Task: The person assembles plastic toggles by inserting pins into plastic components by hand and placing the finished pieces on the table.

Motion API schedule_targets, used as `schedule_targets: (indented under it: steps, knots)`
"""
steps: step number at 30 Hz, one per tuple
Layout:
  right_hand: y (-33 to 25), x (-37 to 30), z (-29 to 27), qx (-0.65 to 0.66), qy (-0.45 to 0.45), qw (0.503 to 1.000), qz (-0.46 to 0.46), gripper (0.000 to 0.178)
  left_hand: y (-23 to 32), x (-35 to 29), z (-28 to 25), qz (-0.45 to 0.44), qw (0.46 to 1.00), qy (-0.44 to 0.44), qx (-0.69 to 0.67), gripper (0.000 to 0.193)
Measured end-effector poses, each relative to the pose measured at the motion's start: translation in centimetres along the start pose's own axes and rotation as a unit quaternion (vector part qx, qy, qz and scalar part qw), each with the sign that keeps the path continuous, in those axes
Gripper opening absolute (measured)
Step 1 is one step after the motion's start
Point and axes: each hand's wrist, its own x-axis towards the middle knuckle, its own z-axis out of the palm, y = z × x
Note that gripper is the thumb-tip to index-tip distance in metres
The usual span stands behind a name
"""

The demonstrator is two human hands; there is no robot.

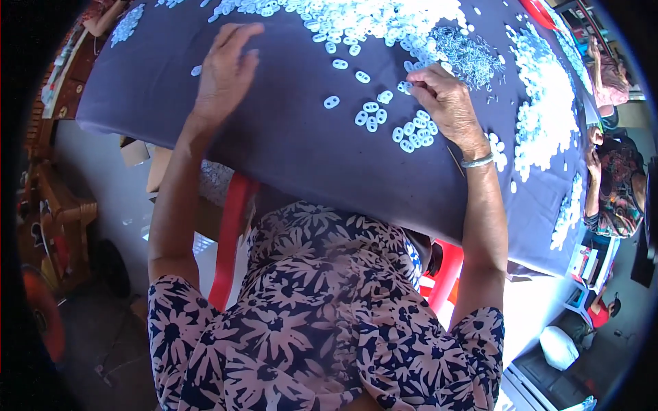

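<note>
My left hand (229, 72) is over the dark tablecloth at the left, fingers stretched out and thumb apart, with nothing seen in it. A small white oval piece (197, 70) lies beside it. My right hand (442, 103), with a bracelet on the wrist, is closed in a pinch. At its fingertips is a white two-hole oval piece (404, 88), partly covered by the fingers. Just below that hand lies a cluster of similar oval pieces (414, 131), with a smaller group (371, 116) to its left. Small metal pins (469, 58) are heaped beyond my right hand.
A large heap of white oval pieces (356, 17) spreads along the far side of the dark cloth (308, 164). Another long heap (545, 103) lies at the right. Other people sit around the table. A red chair frame (229, 240) stands below the near edge.
</note>
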Motion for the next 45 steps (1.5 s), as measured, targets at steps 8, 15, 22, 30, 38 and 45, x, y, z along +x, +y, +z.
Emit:
schedule_targets:
  steps: [8, 15, 22, 30, 38, 45]
  knots:
    - [-0.5, 0.2, 0.2, -0.012, 0.006, 1.0, 0.016, 0.018, 8.9, 2.3, 5.2, -0.088, 0.944, -0.059, -0.312, 0.024]
    - [-0.8, -0.2, 0.1, 0.004, 0.009, 0.999, 0.037, 0.017, 11.4, 2.4, 8.6, -0.132, 0.912, -0.128, -0.366, 0.031]
    - [-0.3, -0.2, 0.1, 0.091, 0.012, 0.993, 0.079, 0.013, 11.7, 1.9, 9.4, -0.115, 0.927, -0.108, -0.34, 0.034]
    - [0.9, -0.2, -1.1, 0.224, 0.021, 0.97, 0.088, 0.01, 11.3, 1.7, 10.0, -0.071, 0.935, 0.041, -0.345, 0.028]
    - [-0.1, -0.2, -0.7, 0.09, -0.065, 0.991, 0.077, 0.007, 11.8, 2.0, 7.6, -0.28, 0.831, -0.01, -0.481, 0.031]
    - [0.2, 0.4, -0.7, 0.036, 0.022, 0.998, 0.039, 0.013, 11.4, 2.2, 7.4, -0.277, 0.842, -0.019, -0.463, 0.051]
